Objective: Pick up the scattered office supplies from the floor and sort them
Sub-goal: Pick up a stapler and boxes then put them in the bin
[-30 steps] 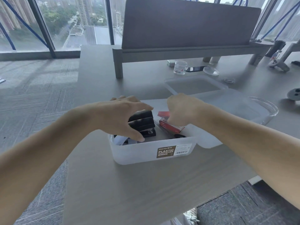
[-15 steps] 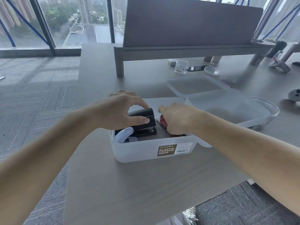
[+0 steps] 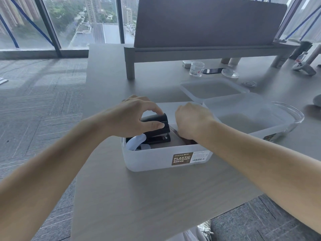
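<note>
Now left hand [image 3: 133, 119] grips black stapler [image 3: 166, 130] inside container [image 3: 147, 160]; right hand [image 3: 192, 120] beside.

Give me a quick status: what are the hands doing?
Left hand grips black stapler inside plastic container. Right hand reaches in alongside, fingers hidden. Nothing in the way.

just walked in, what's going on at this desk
A person is sorting supplies into a frosted plastic container on the grey desk. Their left hand grips a black stapler inside it, beside a pale blue rounded item. Their right hand reaches into the container's right side; whether it holds anything is hidden.
</note>
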`<state>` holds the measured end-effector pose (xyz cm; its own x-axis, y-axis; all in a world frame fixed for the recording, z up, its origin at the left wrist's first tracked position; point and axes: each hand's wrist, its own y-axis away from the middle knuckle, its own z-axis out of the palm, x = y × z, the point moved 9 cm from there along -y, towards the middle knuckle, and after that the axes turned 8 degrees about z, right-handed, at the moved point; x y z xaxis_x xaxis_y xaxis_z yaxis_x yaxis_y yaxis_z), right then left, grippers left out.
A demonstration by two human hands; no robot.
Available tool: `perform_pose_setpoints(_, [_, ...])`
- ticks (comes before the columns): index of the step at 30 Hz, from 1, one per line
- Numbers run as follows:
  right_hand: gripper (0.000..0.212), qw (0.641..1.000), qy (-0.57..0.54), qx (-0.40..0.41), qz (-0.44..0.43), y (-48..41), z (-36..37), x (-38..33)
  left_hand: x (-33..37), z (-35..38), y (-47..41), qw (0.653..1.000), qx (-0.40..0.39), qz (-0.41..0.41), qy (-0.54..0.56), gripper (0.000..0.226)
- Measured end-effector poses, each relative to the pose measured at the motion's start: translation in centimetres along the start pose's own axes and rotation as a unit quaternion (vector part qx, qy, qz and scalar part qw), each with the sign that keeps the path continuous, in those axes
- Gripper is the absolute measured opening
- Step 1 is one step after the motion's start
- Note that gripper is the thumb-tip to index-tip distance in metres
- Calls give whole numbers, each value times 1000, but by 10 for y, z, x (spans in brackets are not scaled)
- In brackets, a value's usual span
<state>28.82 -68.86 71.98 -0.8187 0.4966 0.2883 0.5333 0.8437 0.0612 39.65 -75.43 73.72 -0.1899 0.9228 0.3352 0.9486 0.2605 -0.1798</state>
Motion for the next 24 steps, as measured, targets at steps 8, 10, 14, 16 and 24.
perform_pose_setpoints(8, [35,986,77,-38,-143,-6,-8,15,1,2,2,1000,7,0,-23,34])
perform_pose_setpoints(10, [40,976,106,-52,-184,0,4,10,1,0,4,999,29,4,-44,33])
perform_pose_setpoints(14, [45,966,115,-7,-230,4,8,-1,-9,-9,11,994,90,-36,-45,36])
perform_pose_setpoints(16, [35,956,149,31,-250,6,6,-4,-14,-5,13,995,80,-54,-34,38])
perform_pose_setpoints(24, [31,964,136,36,-227,4,9,13,-14,-1,10,996,63,-57,-27,38])
